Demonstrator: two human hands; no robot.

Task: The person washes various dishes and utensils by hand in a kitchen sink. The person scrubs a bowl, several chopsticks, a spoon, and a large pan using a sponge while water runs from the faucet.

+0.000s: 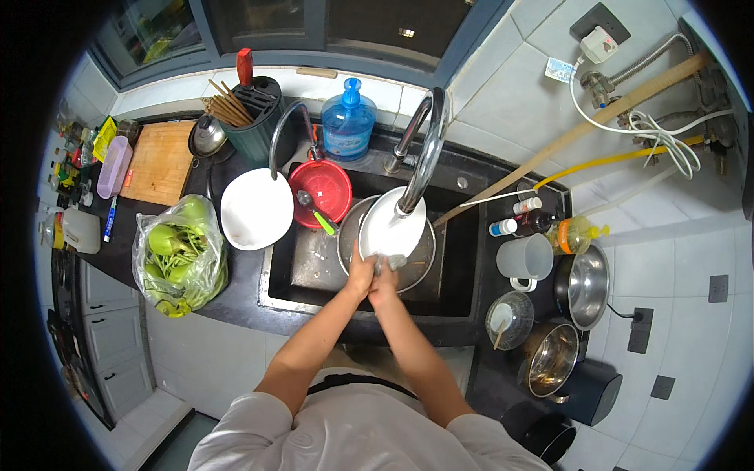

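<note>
Over the sink point(277, 300), my left hand point(360, 272) grips the lower left rim of a white plate point(386, 226) held below the chrome faucet point(427, 159). Close beside it, my right hand point(384, 281) has a greyish scrubber point(397, 261) at its fingers, near the plate's lower rim. Under the plate, a round metal basin point(429, 259) stands in the sink. To the left, a red plastic bowl point(333, 182) holds a spoon point(318, 215) with a green handle. Another white plate point(257, 209) lies at the sink's left edge.
A plastic bag of green vegetables point(179, 256), a wooden cutting board point(156, 162) and a knife holder point(259, 129) stand left. A blue soap bottle point(349, 129) is behind. On the right are a plastic pitcher point(524, 257), a glass bowl point(518, 315) and metal pots point(552, 359). A wooden pole point(565, 141) slants into the sink.
</note>
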